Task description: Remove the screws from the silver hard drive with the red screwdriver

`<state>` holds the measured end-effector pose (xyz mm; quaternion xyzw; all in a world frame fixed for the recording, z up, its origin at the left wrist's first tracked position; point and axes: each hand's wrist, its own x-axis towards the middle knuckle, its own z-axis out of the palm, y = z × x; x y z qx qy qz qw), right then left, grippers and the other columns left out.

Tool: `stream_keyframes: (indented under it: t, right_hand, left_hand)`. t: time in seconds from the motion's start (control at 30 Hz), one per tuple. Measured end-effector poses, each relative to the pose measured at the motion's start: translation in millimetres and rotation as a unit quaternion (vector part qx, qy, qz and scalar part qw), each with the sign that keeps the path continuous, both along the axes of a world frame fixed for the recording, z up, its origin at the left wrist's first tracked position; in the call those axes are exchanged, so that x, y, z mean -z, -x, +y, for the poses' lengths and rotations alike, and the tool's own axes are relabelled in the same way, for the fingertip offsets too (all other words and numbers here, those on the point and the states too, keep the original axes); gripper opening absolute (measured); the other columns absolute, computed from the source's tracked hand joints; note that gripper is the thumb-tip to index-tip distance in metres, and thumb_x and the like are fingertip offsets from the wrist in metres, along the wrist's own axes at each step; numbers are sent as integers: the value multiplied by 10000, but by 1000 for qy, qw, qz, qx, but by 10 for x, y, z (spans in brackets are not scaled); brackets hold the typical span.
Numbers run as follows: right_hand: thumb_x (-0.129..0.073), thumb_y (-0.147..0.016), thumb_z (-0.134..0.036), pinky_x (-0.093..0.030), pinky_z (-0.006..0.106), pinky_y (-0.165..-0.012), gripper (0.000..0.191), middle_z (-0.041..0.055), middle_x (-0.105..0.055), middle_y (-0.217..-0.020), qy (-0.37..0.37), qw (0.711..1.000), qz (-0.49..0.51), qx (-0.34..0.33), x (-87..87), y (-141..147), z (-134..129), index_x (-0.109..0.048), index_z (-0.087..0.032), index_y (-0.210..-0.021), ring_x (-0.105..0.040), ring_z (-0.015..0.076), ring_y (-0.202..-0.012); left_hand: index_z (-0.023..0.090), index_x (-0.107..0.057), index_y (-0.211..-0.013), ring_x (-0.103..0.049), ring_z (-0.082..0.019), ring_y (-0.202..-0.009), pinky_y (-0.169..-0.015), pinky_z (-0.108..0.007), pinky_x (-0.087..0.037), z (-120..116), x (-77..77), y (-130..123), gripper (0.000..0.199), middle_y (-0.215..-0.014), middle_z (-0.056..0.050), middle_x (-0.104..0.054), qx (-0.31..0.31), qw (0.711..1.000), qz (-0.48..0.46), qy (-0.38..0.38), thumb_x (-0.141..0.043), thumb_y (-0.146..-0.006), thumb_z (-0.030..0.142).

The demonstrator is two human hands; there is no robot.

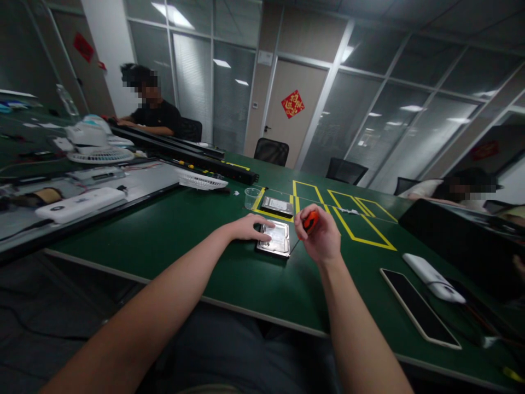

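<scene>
A silver hard drive lies on the green table in front of me. My left hand grips it at its left side, thumb and index finger lying on its top. My right hand is closed around the orange-and-black handle of a screwdriver. The thin shaft slants down left to the drive's near right corner; I cannot tell whether the tip sits in a screw. Just behind lies a second hard drive, inside a yellow taped outline.
A clear plastic cup stands left of the second drive. A phone and a white device lie at right. On the left are a large panel, a white fan and long black bars. Two people sit across the table.
</scene>
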<state>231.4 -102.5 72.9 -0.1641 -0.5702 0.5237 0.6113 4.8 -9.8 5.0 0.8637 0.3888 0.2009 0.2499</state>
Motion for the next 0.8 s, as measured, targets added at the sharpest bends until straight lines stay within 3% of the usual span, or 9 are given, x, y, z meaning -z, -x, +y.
stream_keyframes:
  t: [0.1, 0.37, 0.5, 0.6, 0.7, 0.8]
  right_hand:
    - [-448, -940, -396, -303, 241, -434, 343, 52, -660, -697, 2, 1000, -2, -7, 9, -17, 17, -616, -176, -737, -425, 83, -403]
    - [-609, -869, -277, -352, 229, -433, 176, 7, -650, -709, -14, 1000, -10, 24, 40, 2, -1, -517, -205, -738, -513, 108, -460]
    - [-640, -859, -278, -266, 206, -382, 183, -14, -664, -706, 2, 1000, -13, 19, 34, 13, -14, -480, -225, -787, -431, 83, -388]
    - [-594, -902, -338, -247, 206, -392, 171, 2, -677, -706, 7, 1000, -10, 14, 18, 7, -7, -510, -222, -809, -389, 73, -382]
    - [-467, -950, -435, -266, 221, -403, 285, 35, -673, -696, 6, 1000, -1, 0, 6, -10, 15, -587, -206, -830, -398, 83, -388]
    - [-474, -929, -434, -284, 232, -404, 313, 45, -660, -680, 3, 1000, -6, 4, 10, -23, 28, -632, -191, -812, -410, 91, -391]
  left_hand:
    - [339, -624, -1381, -435, -321, -1392, -1166, -417, -299, -11, -3, -6, 670, -1483, -54, -526, -1, 1000, -1, -5, -753, -782, 612]
    - [340, -622, -1381, -425, -324, -1407, -1167, -399, -299, -42, -34, -11, 680, -1510, -38, -505, -8, 1000, 8, 0, -738, -778, 632]
    - [343, -614, -1389, -415, -319, -1409, -1171, -401, -294, -38, -32, -11, 686, -1509, -41, -500, -8, 1000, 11, 3, -736, -780, 635]
    - [342, -613, -1391, -413, -318, -1409, -1171, -406, -294, -35, -35, -10, 690, -1506, -50, -497, -5, 1000, 10, 6, -737, -780, 639]
    - [351, -624, -1377, -424, -320, -1400, -1166, -413, -302, -30, -35, -7, 673, -1493, -47, -510, -3, 1000, 4, 7, -745, -777, 632]
    - [355, -631, -1369, -434, -320, -1390, -1160, -420, -311, -20, -24, -7, 661, -1481, -49, -521, -1, 1000, -5, 4, -756, -776, 619]
